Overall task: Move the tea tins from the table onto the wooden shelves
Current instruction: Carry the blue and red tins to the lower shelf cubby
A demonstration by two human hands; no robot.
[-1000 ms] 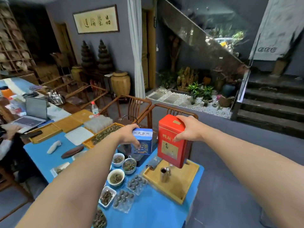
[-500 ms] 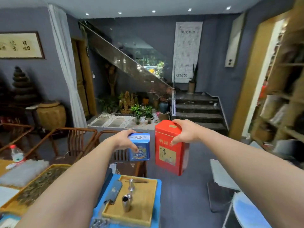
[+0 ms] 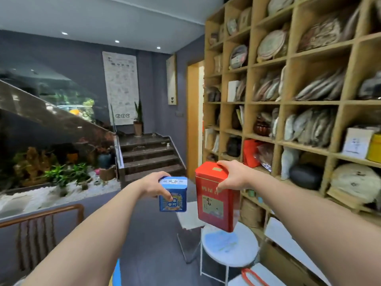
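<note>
My left hand (image 3: 155, 186) grips a small blue tea tin (image 3: 174, 197) by its top and near side, holding it upright in mid-air. A tall red tea tin (image 3: 214, 200) hangs slightly tilted from my right hand (image 3: 233, 176), whose fingers clamp its lid from above. Both tins are side by side at chest height. The wooden shelves (image 3: 286, 104) fill the right side of the view, their cubbies packed with wrapped tea cakes, boxes and jars. The table is almost out of view; only a blue corner (image 3: 117, 273) shows at the bottom.
A round white stool (image 3: 231, 242) and a small white folding seat (image 3: 189, 220) stand on the floor below the tins, in front of the shelves. A wooden chair (image 3: 39, 226) is at the lower left. Stairs (image 3: 148, 155) and an indoor garden (image 3: 53, 176) lie behind.
The view has swung right, from the table past the stairs to the wooden shelves. Both hands still carry their tins, which have travelled away from the table toward the shelves.
</note>
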